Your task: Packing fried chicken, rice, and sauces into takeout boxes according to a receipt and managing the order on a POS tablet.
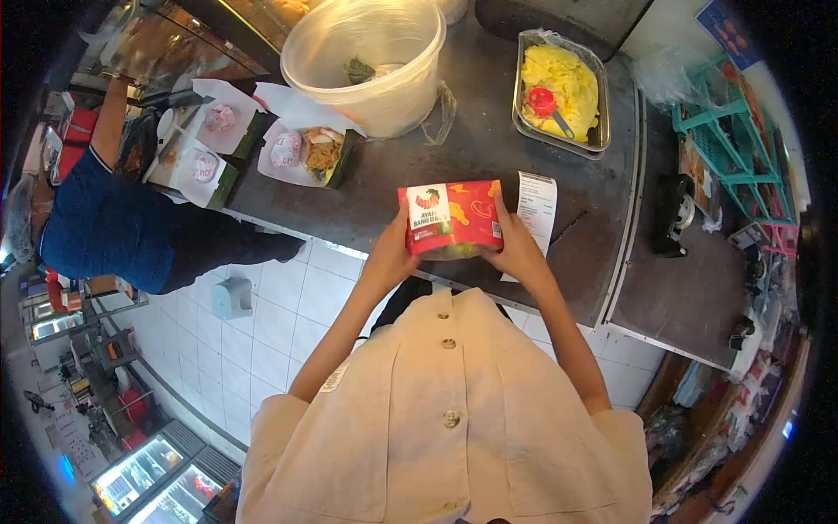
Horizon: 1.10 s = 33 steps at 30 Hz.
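Between my two hands is a food container wrapped in a red printed sleeve (471, 203), its clear rounded bottom showing below with something green inside. My left hand (393, 253) grips its left side, and my right hand (520, 248) grips its right side. It is held over the front edge of the dark counter (454, 148). A long white paper receipt (539, 196) lies on the counter just beyond my right hand. Further left stands an open takeaway box (336, 182) with browned food and a wrapped white bundle (285, 149) in it.
A large whitish plastic tub (406, 100) stands at the back. Right of it, a metal tray (572, 153) holds yellow food (576, 74) and a red scoop (541, 101). More open boxes (194, 179) sit left, beside a person in dark blue (122, 218). A black tape dispenser (672, 218) is at right.
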Available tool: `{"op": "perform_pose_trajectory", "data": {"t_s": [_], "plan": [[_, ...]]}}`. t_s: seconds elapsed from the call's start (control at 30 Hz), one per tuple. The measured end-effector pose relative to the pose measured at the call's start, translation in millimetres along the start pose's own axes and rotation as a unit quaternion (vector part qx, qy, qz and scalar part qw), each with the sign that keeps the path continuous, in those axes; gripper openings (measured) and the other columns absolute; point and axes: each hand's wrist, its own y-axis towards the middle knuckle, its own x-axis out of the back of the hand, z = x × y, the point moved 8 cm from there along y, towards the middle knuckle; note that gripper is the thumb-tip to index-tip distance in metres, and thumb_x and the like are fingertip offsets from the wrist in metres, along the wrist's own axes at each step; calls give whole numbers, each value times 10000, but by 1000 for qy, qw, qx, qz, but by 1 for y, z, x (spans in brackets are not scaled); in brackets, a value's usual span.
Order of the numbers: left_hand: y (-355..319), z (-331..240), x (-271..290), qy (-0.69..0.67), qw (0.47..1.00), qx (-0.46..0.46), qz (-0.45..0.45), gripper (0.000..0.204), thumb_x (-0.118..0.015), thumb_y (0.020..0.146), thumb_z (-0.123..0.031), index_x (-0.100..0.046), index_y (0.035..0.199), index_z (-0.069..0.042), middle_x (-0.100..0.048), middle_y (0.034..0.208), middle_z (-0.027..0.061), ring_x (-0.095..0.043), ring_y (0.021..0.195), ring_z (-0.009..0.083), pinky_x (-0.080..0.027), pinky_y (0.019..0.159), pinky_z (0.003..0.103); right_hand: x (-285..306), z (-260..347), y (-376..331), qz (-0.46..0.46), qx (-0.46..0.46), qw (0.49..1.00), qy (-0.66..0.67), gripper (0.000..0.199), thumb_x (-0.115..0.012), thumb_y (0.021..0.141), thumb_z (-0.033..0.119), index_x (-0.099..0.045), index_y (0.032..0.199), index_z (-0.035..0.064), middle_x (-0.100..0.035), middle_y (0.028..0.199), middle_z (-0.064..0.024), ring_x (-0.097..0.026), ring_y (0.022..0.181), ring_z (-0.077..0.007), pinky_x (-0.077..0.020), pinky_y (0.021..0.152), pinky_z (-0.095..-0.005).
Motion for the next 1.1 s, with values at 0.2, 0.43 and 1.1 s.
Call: {"op": "perform_pose_trajectory", "data": {"t_s": [0.2,0.43,1.1], "plan": [[-10,11,-28,224,974,22,-22,1016,-704,610,-253,-20,1309,22,-388,1188,280,-422,1090,382,-282,936,478,-42,-19,-11,34,-61,946,-318,792,-584,695,108,-99,1314,11,-389,1131,-331,-426,1061,-395,-414,837,-414],[-7,8,-34,448,894,-8,-25,1071,-469,615,-667,-142,1260,123,-337,1194,345,-396,1119,367,-163,991,483,-15,-2,-2,-167,134,894,-393,551,-433,760,84,-255,1276,14,-244,1295,-266,-283,1202,-343,-294,955,-432],[6,-15,-29,345,881,-309,-91,616,-593,702,-275,-368,1247,-97,-330,1289,165,-334,1185,303,-280,965,420,-27,1,12,-72,306,913,-259,484,-483,781,162,-350,1235,61,-224,1356,-109,-237,1236,-282,-216,1012,-411]]}}
